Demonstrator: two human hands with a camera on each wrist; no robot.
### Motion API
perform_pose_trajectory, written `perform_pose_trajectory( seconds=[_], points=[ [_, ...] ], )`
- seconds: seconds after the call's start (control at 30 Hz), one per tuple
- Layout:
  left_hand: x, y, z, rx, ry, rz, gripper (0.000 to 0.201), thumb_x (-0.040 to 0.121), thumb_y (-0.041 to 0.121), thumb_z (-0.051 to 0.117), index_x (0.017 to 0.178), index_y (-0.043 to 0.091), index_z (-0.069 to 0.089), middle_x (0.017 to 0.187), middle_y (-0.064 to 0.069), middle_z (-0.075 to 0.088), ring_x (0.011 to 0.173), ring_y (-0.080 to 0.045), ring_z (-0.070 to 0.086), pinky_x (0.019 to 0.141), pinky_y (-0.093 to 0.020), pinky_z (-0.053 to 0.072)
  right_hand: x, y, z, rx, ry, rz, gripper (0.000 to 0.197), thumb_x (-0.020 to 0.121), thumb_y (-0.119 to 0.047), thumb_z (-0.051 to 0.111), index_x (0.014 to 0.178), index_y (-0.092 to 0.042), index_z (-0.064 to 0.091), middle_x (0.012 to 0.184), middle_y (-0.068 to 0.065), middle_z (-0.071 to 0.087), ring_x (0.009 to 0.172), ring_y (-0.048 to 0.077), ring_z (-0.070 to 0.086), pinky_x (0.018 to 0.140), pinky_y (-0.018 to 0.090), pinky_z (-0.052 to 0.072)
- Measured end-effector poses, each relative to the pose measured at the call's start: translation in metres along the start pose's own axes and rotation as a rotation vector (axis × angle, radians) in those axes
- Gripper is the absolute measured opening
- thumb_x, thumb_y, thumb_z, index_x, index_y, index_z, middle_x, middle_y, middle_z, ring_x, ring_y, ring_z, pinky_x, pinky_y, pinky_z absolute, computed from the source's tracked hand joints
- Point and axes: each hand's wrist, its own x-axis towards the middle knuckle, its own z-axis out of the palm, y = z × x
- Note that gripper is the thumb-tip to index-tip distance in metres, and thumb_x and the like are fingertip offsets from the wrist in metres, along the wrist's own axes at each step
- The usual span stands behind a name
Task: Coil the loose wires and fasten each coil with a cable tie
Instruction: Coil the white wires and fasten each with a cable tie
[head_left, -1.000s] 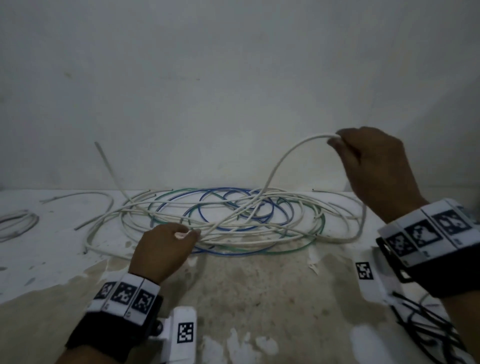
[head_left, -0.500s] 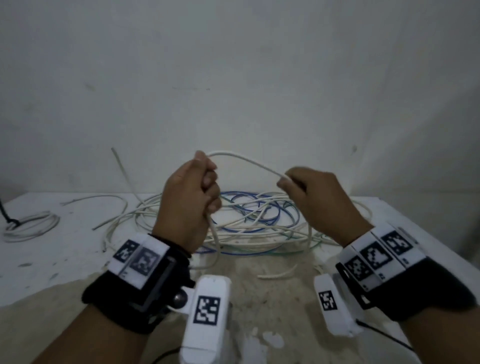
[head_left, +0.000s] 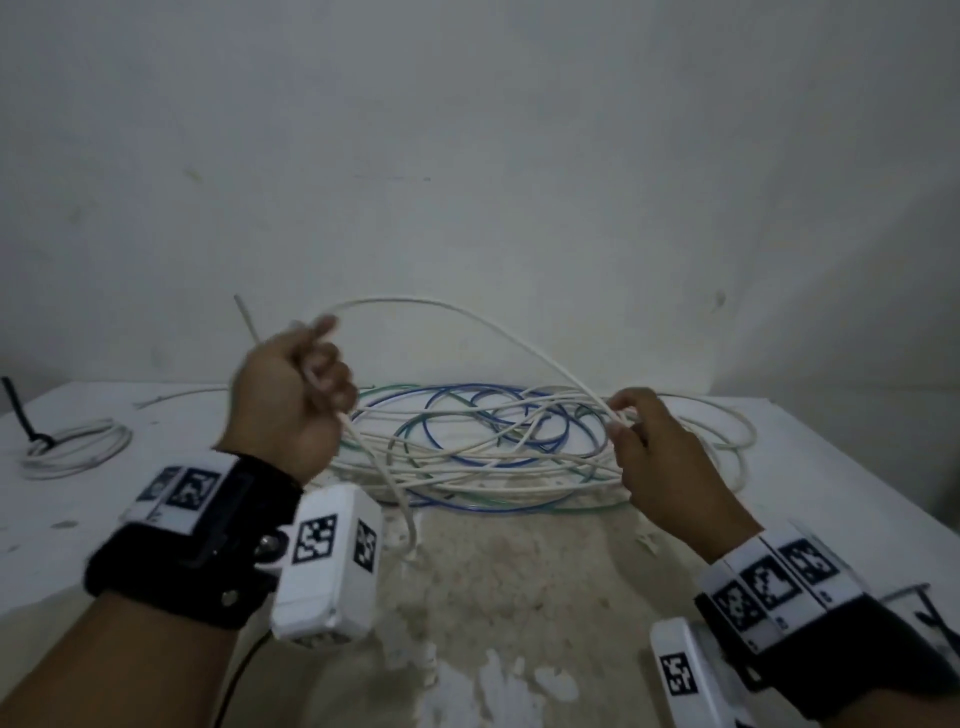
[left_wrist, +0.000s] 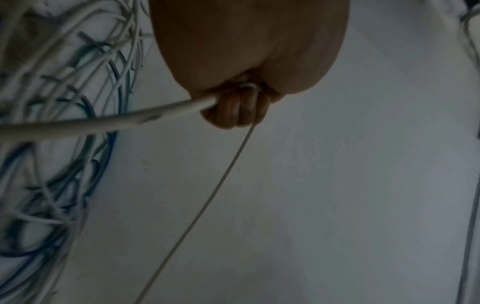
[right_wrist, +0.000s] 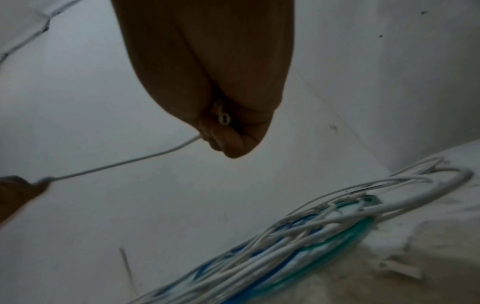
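The hands have drawn apart since half a second ago: then they were close together in front of the pile, and now the right hand (head_left: 670, 462) has dropped low toward the counter's right side while the left hand (head_left: 291, 400) stays lifted on the left. Between them the white wire (head_left: 467, 317) swings up in a tall arch against the wall. The left hand is a closed fist round that wire; the left wrist view shows its curled fingers (left_wrist: 233, 111) wrapped on it, one strand running off thick to the left and a thin strand trailing down. A tail of the wire drops from the fist to the counter (head_left: 519, 571) near the middle front. The right hand pinches the same wire between thumb and fingertips, right over the pile's right part; its wrist view shows the wire (right_wrist: 124, 162) leaving the closed fingers and running to the other hand.

The loose wires (head_left: 493, 447), white, blue and green, lie in a flat tangle of loops at the back middle of the counter, close to the wall. At the far left edge rests a small white coil (head_left: 78, 447), with a black cable tie (head_left: 23, 415) sticking up from it. Black ties (head_left: 935, 618) show at the right edge, partly cut off.
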Motion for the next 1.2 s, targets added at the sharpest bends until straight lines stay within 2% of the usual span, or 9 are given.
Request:
perform_pose_trajectory(
  seconds=[0.13, 0.33, 0.47, 0.57, 0.63, 0.73, 0.83, 1.0, 1.2],
  points=[
    [-0.015, -0.032, 0.008, 0.116, -0.136, -0.196, 0.017, 0.083, 0.01, 0.038, 0.086, 0.009, 0.055, 0.055, 0.0, 0.043, 0.039, -0.01, 0.038, 0.04, -0.015, 0.035, 0.0, -0.03, 0.001, 0.335, -0.003, 0.003, 0.019, 0.1, -0.019, 0.041, 0.088, -0.03, 0.05, 0.056, 0.008, 0.041, 0.048, 0.021, 0.035, 0.047, 0.031, 0.031],
    [-0.02, -0.054, 0.015, 0.075, -0.09, -0.164, 0.024, 0.101, 0.015, 0.034, 0.089, 0.006, 0.053, 0.057, -0.001, 0.043, 0.041, -0.011, 0.04, 0.042, -0.018, 0.041, -0.005, -0.062, 0.002, 0.704, -0.281, 0.19, 0.021, 0.095, -0.002, 0.045, 0.098, -0.013, 0.063, 0.081, 0.01, 0.069, 0.071, 0.022, 0.067, 0.056, 0.032, 0.051],
    [-0.02, -0.048, 0.016, 0.013, -0.122, -0.22, 0.024, 0.1, 0.018, 0.033, 0.098, 0.009, 0.055, 0.049, 0.005, 0.038, 0.034, -0.007, 0.03, 0.036, -0.014, 0.031, -0.01, -0.059, 0.005, 0.408, -0.269, -0.047, 0.013, 0.094, -0.011, 0.053, 0.09, -0.014, 0.065, 0.073, 0.007, 0.07, 0.066, 0.018, 0.068, 0.059, 0.029, 0.05],
    [-0.02, -0.047, 0.018, 0.008, -0.119, -0.227, 0.03, 0.103, 0.027, 0.033, 0.093, 0.009, 0.055, 0.048, 0.006, 0.036, 0.033, -0.006, 0.03, 0.036, -0.014, 0.032, -0.012, -0.054, 0.013, 0.114, -0.066, -0.226, 0.025, 0.09, -0.023, 0.061, 0.069, -0.01, 0.065, 0.056, 0.008, 0.059, 0.052, 0.01, 0.054, 0.055, 0.016, 0.039],
    [-0.021, -0.049, 0.021, -0.017, -0.118, -0.203, 0.024, 0.101, 0.016, 0.034, 0.091, 0.006, 0.054, 0.058, 0.002, 0.045, 0.041, -0.007, 0.041, 0.041, -0.016, 0.04, -0.013, -0.056, 0.02, 0.004, 0.095, -0.296, 0.023, 0.085, -0.024, 0.068, 0.063, -0.016, 0.066, 0.055, 0.003, 0.052, 0.064, 0.01, 0.051, 0.059, 0.012, 0.035],
    [-0.027, -0.049, 0.026, -0.018, -0.168, -0.231, 0.021, 0.098, 0.013, 0.035, 0.097, 0.004, 0.054, 0.057, 0.002, 0.04, 0.041, -0.008, 0.033, 0.039, -0.018, 0.032, -0.014, -0.061, 0.033, 0.107, 0.088, -0.316, 0.029, 0.082, -0.022, 0.071, 0.059, -0.031, 0.057, 0.06, -0.009, 0.055, 0.069, 0.001, 0.053, 0.063, 0.007, 0.034],
    [-0.033, -0.049, 0.031, 0.047, -0.208, -0.217, 0.03, 0.101, 0.026, 0.036, 0.09, 0.005, 0.055, 0.052, 0.003, 0.034, 0.041, -0.009, 0.03, 0.04, -0.02, 0.032, -0.017, -0.07, 0.042, 0.158, -0.027, -0.329, 0.03, 0.085, -0.024, 0.068, 0.058, -0.013, 0.06, 0.056, 0.003, 0.056, 0.061, 0.012, 0.052, 0.058, 0.016, 0.036],
    [-0.039, -0.051, 0.035, 0.117, -0.224, -0.121, 0.03, 0.102, 0.014, 0.037, 0.097, 0.0, 0.062, 0.08, -0.009, 0.068, 0.074, -0.018, 0.068, 0.062, -0.026, 0.057, -0.019, -0.079, 0.053, 0.16, 0.006, -0.394, 0.027, 0.084, -0.03, 0.061, 0.063, -0.013, 0.065, 0.057, 0.0, 0.056, 0.059, 0.011, 0.05, 0.059, 0.024, 0.037],
    [-0.045, -0.053, 0.036, 0.128, -0.298, -0.129, 0.032, 0.102, 0.017, 0.034, 0.103, -0.002, 0.06, 0.081, -0.009, 0.072, 0.078, -0.02, 0.07, 0.067, -0.027, 0.058, -0.015, -0.077, 0.061, 0.092, 0.069, -0.345, 0.033, 0.086, -0.029, 0.057, 0.059, -0.012, 0.063, 0.053, -0.003, 0.054, 0.061, 0.011, 0.05, 0.056, 0.013, 0.034]
  ],
)
